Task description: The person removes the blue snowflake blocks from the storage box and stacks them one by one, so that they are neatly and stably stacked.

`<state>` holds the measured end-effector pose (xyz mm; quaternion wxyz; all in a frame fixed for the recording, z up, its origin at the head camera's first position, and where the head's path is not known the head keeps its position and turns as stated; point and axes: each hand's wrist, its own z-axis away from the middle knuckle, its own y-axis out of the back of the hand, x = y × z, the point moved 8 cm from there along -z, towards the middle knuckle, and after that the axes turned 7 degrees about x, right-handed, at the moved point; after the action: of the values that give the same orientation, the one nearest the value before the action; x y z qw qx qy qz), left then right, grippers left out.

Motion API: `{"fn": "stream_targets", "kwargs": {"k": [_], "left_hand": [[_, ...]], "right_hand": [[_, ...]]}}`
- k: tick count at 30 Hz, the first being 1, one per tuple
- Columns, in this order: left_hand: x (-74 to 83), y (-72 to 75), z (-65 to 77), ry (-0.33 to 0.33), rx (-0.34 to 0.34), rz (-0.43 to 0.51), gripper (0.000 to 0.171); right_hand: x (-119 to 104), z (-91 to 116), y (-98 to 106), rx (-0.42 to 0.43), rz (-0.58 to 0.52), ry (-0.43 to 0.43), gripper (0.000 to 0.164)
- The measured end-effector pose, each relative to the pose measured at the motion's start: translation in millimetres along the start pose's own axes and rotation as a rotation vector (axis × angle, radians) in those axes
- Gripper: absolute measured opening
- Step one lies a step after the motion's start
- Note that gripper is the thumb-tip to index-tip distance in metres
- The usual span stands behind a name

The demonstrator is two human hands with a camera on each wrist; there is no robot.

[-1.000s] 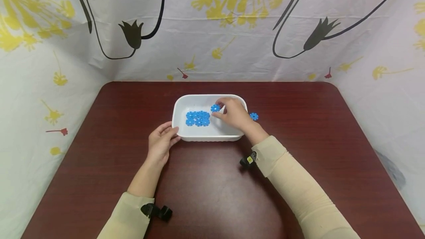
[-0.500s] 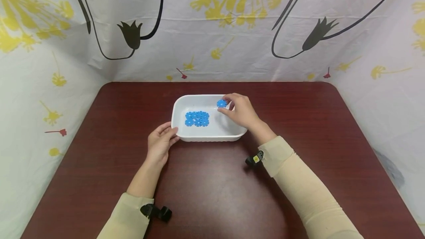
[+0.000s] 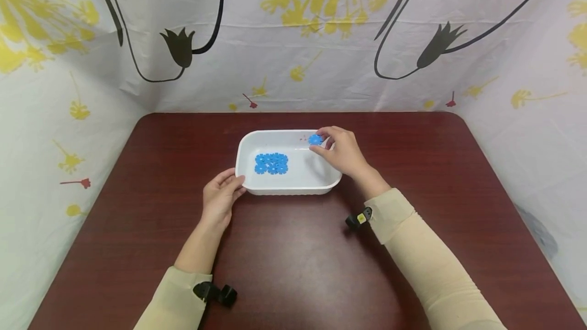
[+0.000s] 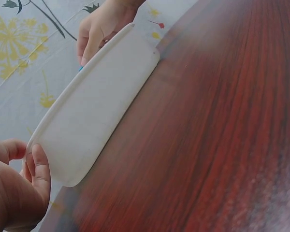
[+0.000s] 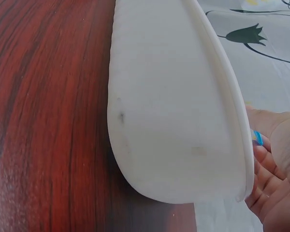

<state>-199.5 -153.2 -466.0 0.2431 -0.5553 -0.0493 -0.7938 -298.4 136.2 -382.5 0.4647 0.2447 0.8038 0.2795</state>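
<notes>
Flowered white cloth (image 3: 257, 60) behind, reddish-brown table (image 3: 293, 253) below. White tray (image 3: 307, 179), one: on the table, opening upward, long axis left to right, parallel to the table's far edge. Blue notched discs (image 3: 271, 163), clustered: in the tray's left half, longer side along the tray. Single blue disc (image 3: 315, 139): at the tray's far right corner, broad face toward the head view. Right hand (image 3: 343, 150): grip pinching single blue disc. Left hand (image 3: 219, 200): grip pinching tray's near left rim.

Indoor tabletop workstation, type of room not determinable, reddish-brown wood-grain table (image 3: 151, 208), creased white sheeting (image 3: 266, 67) enclosing rear and both sides, printed yellow blooms (image 3: 330, 1), dark tulip-shaped flowers (image 3: 179, 49), small red flowers (image 3: 85, 183), diffuse glare on table
</notes>
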Motion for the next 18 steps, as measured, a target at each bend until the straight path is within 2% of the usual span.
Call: {"fn": "stream_targets", "kwargs": {"k": [12, 18], "left_hand": [[-1.0, 0.5, -0.6, 0.002, 0.005, -0.004, 0.042], [-1.0, 1.0, -1.3, 0.005, 0.005, 0.000, 0.042]], "right_hand": [[7.9, 1.5, 16.7, 0.077, -0.027, 0.021, 0.034], [17.7, 3.8, 22.8, 0.086, -0.022, 0.004, 0.033]]}}
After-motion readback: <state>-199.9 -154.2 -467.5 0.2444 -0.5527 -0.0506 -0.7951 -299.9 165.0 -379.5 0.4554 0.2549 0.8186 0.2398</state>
